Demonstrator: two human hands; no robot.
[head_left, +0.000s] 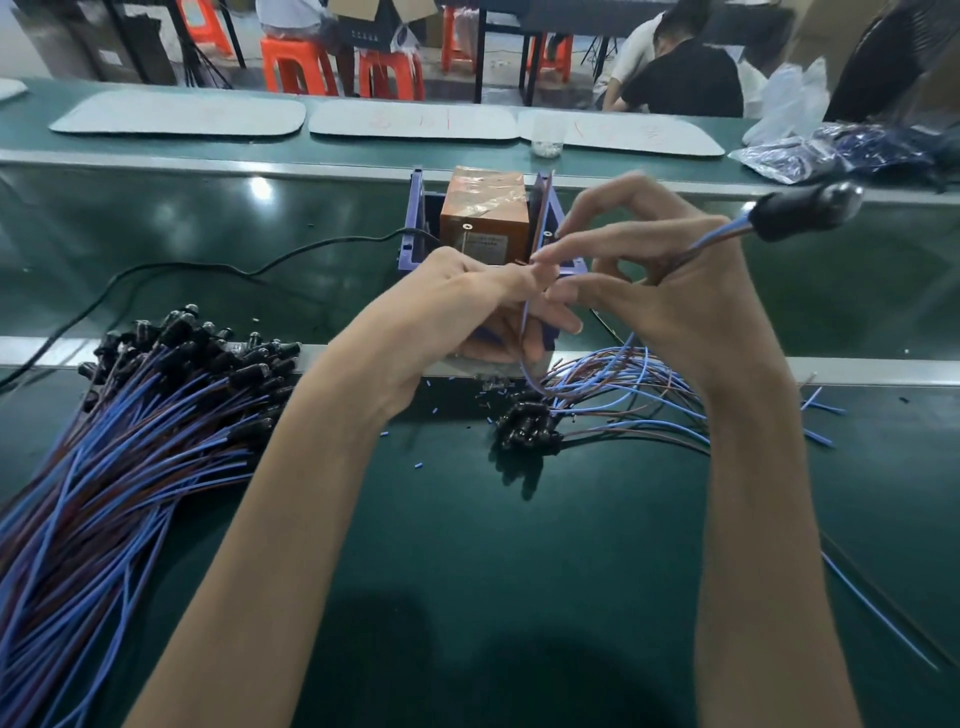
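Head view: the blue wire (523, 338) sits at frame centre, pinched by left hand (467, 306) and right hand (670, 296), just below the orange box (485, 218). Feed its tip in straight, I'd judge, fingers kept clear.

green workbench (467, 545), orange stools (291, 65), seated worker (680, 78) beyond
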